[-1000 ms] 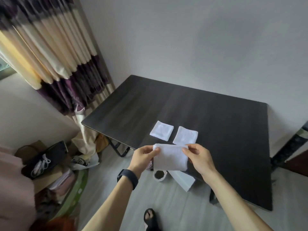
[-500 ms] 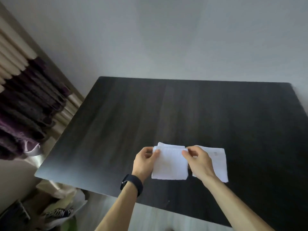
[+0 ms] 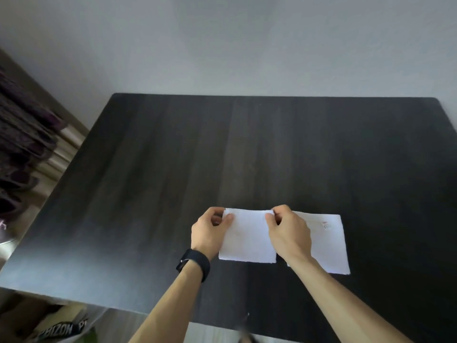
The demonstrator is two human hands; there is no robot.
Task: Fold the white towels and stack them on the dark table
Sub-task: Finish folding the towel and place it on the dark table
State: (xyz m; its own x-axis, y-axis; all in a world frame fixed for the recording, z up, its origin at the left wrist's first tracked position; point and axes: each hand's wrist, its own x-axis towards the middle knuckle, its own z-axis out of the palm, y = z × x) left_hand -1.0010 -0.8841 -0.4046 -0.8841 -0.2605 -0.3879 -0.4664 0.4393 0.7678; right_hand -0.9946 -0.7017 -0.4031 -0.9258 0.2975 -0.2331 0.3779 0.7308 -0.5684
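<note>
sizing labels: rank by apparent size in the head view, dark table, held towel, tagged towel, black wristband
1. dark table
2. held towel and tagged towel: look about alike; the right hand hides part of the tagged one
3. black wristband

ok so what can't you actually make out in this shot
Head view only:
- Red tag on the flat towel: print too small to read.
- Flat towel's left edge: hidden behind the right hand and forearm.
- Whatever lies beneath the held towel: covered by it.
- Bag lettering, bottom left: blurred, cut off by the dark table.
</note>
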